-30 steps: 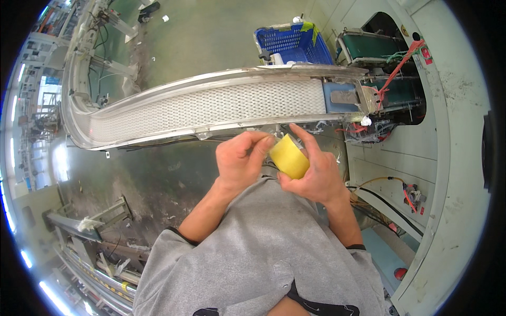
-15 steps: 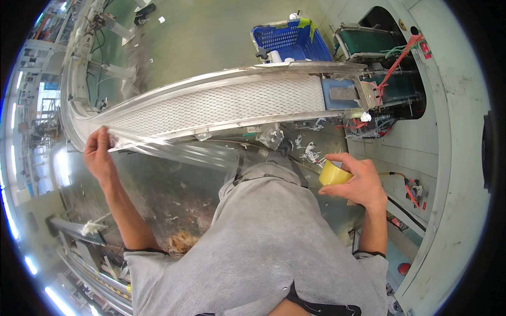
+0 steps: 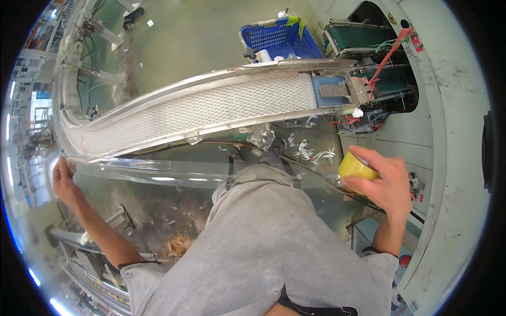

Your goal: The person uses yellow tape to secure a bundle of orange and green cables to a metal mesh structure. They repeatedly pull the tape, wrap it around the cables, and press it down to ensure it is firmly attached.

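Observation:
A yellowish roll of packing tape [image 3: 356,167] is gripped in my right hand [image 3: 389,181], thumb below and fingers over the top. Far out to the left, my left hand [image 3: 65,180] pinches the end of a wide, clear tape strip [image 3: 174,173]. The strip spans the space in front of my body, nearly level, and faintly runs toward the roll; its right part is hard to make out. Just beyond it lies a conveyor [image 3: 211,105] with a white, perforated-looking belt, which neither hand touches.
A blue plastic basket [image 3: 279,41] stands on the floor behind the conveyor. A green belt [image 3: 358,38] enters an opening in the pale machine cabinet [image 3: 448,131] on the right. White scraps [image 3: 304,151] and a cable [image 3: 316,169] lie on the floor near my feet.
My hands have moved farther apart, the left outward and slightly down, the right outward. The tape strip has gone from slanted and crumpled to long, smooth and taut.

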`<state>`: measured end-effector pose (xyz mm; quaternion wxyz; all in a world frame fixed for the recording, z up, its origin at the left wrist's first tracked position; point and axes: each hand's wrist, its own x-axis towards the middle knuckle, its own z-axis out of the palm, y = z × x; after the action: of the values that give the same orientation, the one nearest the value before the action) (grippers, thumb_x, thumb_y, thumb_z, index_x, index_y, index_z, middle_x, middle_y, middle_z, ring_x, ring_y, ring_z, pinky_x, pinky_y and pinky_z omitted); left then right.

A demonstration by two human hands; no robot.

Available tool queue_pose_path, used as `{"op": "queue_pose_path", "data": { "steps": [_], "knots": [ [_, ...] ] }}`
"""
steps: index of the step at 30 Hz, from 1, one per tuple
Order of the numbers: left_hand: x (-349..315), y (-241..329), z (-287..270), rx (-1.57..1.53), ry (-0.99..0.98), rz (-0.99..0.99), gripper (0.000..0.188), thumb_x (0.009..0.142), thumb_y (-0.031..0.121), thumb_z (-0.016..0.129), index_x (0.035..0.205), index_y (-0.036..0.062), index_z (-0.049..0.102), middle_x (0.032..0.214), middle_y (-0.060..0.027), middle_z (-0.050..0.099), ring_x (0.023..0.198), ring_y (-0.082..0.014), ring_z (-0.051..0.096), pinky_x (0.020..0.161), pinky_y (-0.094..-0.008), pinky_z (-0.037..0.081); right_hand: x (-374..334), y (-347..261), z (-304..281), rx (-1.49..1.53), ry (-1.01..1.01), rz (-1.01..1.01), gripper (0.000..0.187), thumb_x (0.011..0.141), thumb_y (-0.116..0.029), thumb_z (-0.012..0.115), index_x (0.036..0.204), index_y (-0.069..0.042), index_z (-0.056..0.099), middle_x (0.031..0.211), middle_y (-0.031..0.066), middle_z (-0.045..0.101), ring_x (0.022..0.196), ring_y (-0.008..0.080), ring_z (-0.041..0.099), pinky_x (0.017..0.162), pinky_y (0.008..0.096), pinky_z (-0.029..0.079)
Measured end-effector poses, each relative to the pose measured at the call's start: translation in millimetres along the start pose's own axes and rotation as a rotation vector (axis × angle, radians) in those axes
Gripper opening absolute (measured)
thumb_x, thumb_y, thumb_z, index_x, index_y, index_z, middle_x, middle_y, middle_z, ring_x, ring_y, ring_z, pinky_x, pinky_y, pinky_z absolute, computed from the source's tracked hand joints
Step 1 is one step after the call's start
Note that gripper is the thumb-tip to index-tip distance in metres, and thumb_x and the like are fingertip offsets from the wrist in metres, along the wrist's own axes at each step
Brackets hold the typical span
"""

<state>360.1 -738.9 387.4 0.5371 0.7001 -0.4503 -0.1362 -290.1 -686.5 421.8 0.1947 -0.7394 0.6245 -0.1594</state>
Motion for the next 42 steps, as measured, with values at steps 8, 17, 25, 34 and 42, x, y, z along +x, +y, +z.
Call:
{"op": "queue_pose_path", "data": {
  "steps": [8,17,25,34,42],
  "knots": [
    [25,20,-22,-0.048,0.221,0.022,0.025,0.094,0.022,0.061,0.102,-0.0011,0.065,0.086,-0.0019,0.062,0.079,-0.0098,0.055,0.074,-0.0243,0.045,-17,-39,-58,-0.233,0.385,-0.35,0.035,0.059,-0.023,0.081,0.087,-0.005,0.07,0.064,0.0028,0.062,0.047,0.0146,0.052,0.045,0.0284,0.038],
    [65,-35,-102,-0.036,0.344,0.11,0.03,0.094,0.013,0.055,0.12,-0.0026,0.058,0.113,-0.0164,0.063,0.104,-0.0271,0.062,0.093,-0.0328,0.049,-38,-62,-102,-0.18,0.318,-0.89,0.029,0.064,-0.024,0.072,0.09,-0.013,0.069,0.073,0.0037,0.06,0.054,0.015,0.051,0.047,0.0266,0.033],
    [43,2,-100,0.069,0.484,0.133,0.031,0.094,0.016,0.055,0.12,-0.002,0.058,0.113,-0.0155,0.063,0.105,-0.027,0.061,0.093,-0.0334,0.048,-24,-69,-109,-0.143,0.338,-0.895,0.025,0.065,-0.019,0.071,0.089,-0.012,0.069,0.064,0.0048,0.062,0.048,0.0159,0.054,0.043,0.026,0.038],
    [19,19,-126,0.098,0.589,0.123,0.032,0.094,0.019,0.055,0.119,-0.0009,0.059,0.112,-0.0141,0.064,0.103,-0.0255,0.062,0.092,-0.0329,0.048,-12,-95,-109,-0.218,0.248,-0.376,0.021,0.082,-0.018,0.064,0.1,-0.007,0.064,0.075,0.0085,0.059,0.058,0.019,0.051,0.053,0.0297,0.039],
    [15,18,-142,0.154,0.613,0.122,0.033,0.093,0.022,0.055,0.118,0.0001,0.06,0.11,-0.0129,0.065,0.101,-0.0243,0.062,0.091,-0.0324,0.048,-1,-97,-146,0.067,-0.223,-0.158,0.027,0.077,-0.018,0.067,0.1,-0.006,0.06,0.057,0.0076,0.055,0.045,0.0203,0.049,0.042,0.0304,0.036]
  ]
}}
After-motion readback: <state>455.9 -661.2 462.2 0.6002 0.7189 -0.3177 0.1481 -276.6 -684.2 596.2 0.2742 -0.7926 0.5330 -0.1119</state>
